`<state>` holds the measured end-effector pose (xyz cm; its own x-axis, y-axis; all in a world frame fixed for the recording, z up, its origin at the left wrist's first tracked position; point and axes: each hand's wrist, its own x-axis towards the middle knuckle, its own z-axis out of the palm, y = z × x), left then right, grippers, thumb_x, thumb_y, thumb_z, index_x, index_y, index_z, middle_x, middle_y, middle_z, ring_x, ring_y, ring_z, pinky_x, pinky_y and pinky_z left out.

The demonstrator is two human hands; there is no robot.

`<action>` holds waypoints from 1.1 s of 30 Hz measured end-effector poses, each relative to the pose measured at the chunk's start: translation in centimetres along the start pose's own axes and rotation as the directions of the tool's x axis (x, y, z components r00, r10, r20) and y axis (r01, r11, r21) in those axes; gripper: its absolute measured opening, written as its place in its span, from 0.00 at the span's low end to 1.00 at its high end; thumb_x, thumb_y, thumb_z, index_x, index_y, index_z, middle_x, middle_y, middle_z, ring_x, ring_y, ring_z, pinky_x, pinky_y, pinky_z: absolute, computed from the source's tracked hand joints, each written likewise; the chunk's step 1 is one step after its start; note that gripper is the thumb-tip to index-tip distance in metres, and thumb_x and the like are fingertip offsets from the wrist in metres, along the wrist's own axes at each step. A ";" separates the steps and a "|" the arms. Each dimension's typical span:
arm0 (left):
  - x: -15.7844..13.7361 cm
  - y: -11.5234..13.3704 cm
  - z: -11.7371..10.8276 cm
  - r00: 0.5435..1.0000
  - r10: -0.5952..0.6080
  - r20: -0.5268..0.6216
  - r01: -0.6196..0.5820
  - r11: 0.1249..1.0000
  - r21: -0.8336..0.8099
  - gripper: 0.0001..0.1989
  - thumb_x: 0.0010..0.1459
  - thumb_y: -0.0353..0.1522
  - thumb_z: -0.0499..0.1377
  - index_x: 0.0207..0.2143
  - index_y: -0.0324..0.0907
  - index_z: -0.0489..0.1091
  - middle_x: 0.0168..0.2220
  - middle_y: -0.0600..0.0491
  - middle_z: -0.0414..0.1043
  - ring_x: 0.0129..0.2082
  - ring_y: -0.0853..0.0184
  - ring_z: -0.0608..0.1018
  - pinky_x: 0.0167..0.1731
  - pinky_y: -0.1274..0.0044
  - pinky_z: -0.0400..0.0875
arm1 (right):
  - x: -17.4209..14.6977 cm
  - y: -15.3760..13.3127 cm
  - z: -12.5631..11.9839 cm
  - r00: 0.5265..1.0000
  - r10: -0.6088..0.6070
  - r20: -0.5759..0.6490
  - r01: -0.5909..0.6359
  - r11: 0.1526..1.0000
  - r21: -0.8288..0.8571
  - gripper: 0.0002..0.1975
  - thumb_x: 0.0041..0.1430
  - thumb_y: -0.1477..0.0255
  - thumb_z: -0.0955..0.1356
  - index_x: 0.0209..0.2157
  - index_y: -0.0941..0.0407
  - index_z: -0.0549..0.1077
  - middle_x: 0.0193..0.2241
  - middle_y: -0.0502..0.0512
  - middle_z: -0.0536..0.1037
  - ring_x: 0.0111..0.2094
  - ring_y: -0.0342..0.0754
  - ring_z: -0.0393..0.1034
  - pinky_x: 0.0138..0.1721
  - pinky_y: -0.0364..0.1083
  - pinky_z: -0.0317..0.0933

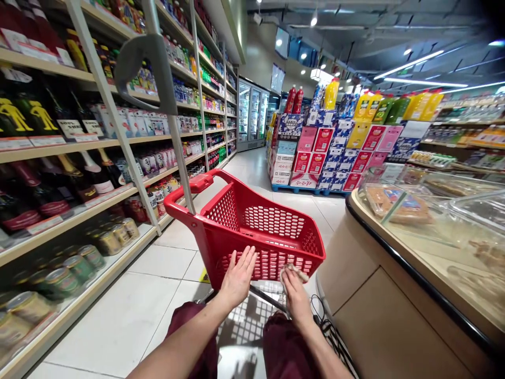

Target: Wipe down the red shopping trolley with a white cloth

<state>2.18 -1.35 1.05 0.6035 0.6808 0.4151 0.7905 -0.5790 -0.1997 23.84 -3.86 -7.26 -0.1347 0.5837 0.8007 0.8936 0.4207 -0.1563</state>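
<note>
A red plastic shopping cart (252,231) with slotted basket walls stands right in front of me. Its grey handle (148,73) rises on a metal pole at the left end. My left hand (240,273) lies flat against the near side wall, fingers stretched out and holding nothing. In my right hand (295,289) is a crumpled pale cloth (302,275), pressed on the lower part of the same wall near its right end. Part of the cloth is hidden under the fingers.
Shelves (79,202) of bottles and cans run along the left. A display counter (379,295) with packaged food stands close on the right, black cables (335,342) on the floor beside it. Stacked drink boxes (315,152) stand beyond the cart, glass-door fridges (252,113) farther back.
</note>
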 end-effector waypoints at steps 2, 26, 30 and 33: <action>-0.7 -0.5 0.0 1.000 -0.023 0.007 0.023 1.000 0.001 0.32 0.49 0.27 0.47 0.58 0.34 0.46 0.61 0.46 0.43 0.61 0.62 0.44 0.56 0.61 0.36 | -0.2 -0.5 0.3 0.999 -0.019 0.029 0.019 1.000 0.008 0.28 0.56 0.84 0.54 0.58 0.51 0.50 0.55 0.56 0.60 0.58 0.49 0.48 0.52 0.54 0.57; -4.3 -4.2 -0.4 0.985 -0.174 -0.018 0.173 0.984 -0.046 0.31 0.49 0.26 0.47 0.58 0.33 0.47 0.61 0.45 0.44 0.61 0.62 0.44 0.56 0.60 0.38 | 3.9 -6.3 4.0 0.984 -0.168 0.061 0.167 0.986 0.017 0.25 0.57 0.83 0.54 0.56 0.56 0.55 0.54 0.59 0.62 0.59 0.52 0.45 0.54 0.57 0.51; -4.8 -4.9 -0.4 0.978 -0.205 -0.029 0.204 0.978 -0.045 0.32 0.48 0.25 0.47 0.58 0.33 0.47 0.61 0.46 0.44 0.61 0.62 0.44 0.56 0.60 0.39 | 5.6 -7.5 4.8 0.980 -0.193 0.047 0.192 0.981 0.019 0.24 0.58 0.82 0.55 0.55 0.57 0.57 0.54 0.59 0.62 0.59 0.51 0.45 0.54 0.57 0.51; -5.5 -5.5 -0.4 0.975 -0.218 -0.034 0.217 0.975 -0.038 0.32 0.47 0.25 0.48 0.57 0.33 0.47 0.61 0.45 0.45 0.61 0.62 0.44 0.56 0.60 0.40 | 5.6 -8.6 5.5 0.956 -0.276 0.103 0.272 0.961 0.053 0.24 0.57 0.83 0.54 0.55 0.57 0.58 0.51 0.58 0.66 0.58 0.49 0.48 0.53 0.53 0.55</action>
<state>-5.52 -2.06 0.26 0.4127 0.7751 0.4785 0.8979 -0.4344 -0.0709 13.01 -0.39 -4.67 -0.4195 0.5127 0.7491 0.7993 0.5998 0.0372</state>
